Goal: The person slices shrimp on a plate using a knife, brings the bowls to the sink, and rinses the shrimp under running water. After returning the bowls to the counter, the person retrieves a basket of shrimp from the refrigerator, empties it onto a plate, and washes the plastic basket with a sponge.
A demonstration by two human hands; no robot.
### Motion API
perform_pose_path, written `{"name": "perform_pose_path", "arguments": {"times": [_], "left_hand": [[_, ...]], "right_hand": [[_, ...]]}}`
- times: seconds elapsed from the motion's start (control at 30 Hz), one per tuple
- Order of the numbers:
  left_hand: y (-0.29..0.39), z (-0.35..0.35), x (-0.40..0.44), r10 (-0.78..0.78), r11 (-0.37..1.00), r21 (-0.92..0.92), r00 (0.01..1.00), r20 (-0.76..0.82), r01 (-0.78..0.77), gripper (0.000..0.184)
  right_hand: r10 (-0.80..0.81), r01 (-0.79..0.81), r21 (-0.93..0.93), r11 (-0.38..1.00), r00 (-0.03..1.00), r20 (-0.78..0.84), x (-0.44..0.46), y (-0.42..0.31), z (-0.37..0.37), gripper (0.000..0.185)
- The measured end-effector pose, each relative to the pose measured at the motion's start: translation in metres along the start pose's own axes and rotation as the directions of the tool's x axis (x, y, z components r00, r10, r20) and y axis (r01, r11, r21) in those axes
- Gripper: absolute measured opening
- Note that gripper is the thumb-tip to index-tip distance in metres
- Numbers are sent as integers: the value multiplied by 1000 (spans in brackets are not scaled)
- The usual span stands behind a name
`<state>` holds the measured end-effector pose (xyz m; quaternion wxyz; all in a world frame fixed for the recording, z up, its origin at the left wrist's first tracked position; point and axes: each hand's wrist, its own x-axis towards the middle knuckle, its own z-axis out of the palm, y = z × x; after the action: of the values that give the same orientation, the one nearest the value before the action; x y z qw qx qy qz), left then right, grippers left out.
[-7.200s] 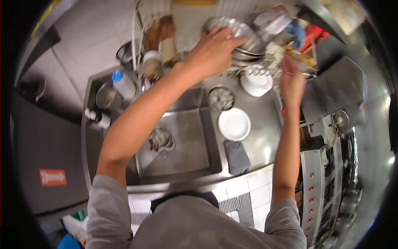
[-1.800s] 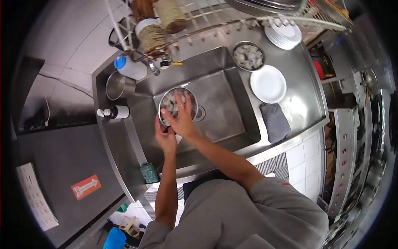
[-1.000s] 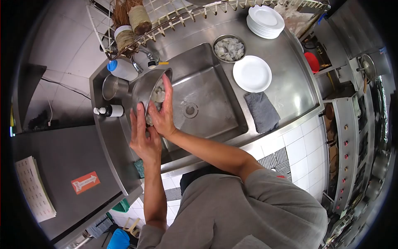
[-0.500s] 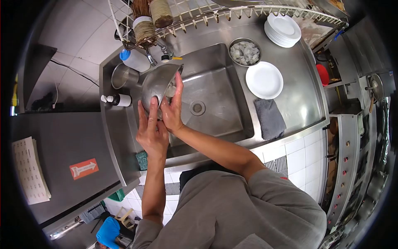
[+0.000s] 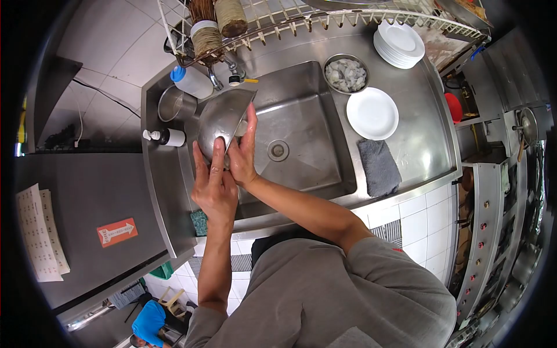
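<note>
l. hand (image 5: 214, 187), fingers spread, grips underside of tilted metal bowl (image 5: 219, 123), left of ctr in frame, over sink (image 5: 310, 171); r. hand (image 5: 243, 152) grips rim side, palm across mouth, bit of pale food (image 5: 240, 129) showing btwn. gray towel (image 5: 380, 168) on counter (image 5: 426, 127), right of ctr; white plate (image 5: 372, 114) just above; small bowl (image 5: 335, 59) w/ pale pieces (image 5: 346, 75), then plate stack (image 5: 400, 45), upper right.
</note>
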<state>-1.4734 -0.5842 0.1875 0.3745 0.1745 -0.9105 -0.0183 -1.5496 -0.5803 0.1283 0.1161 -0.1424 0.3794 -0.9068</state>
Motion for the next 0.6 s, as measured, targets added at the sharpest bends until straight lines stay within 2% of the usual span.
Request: {"name": "perform_pose_path", "arguments": {"times": [0.07, 0.3, 0.37, 0.6], "left_hand": [[4, -4, 0, -64, 998, 10, 996, 63, 64, 66], [6, -8, -1, -46, 999, 6, 998, 40, 46, 66], [7, -9, -2, -107, 994, -11, 991, 80, 109, 66], [5, -5, -1, -65, 998, -9, 997, 50, 65, 65]], "right_hand": [[-7, 7, 18, 1000, 1000, 8, -1, 3, 0, 78], [-31, 31, 2, 1000, 999, 27, -3, 3, 0, 80], [-21, 20, 35, 999, 999, 25, -3, 5, 1, 80], [-21, 21, 13, 1000, 1000, 19, -2, 5, -1, 78]]}}
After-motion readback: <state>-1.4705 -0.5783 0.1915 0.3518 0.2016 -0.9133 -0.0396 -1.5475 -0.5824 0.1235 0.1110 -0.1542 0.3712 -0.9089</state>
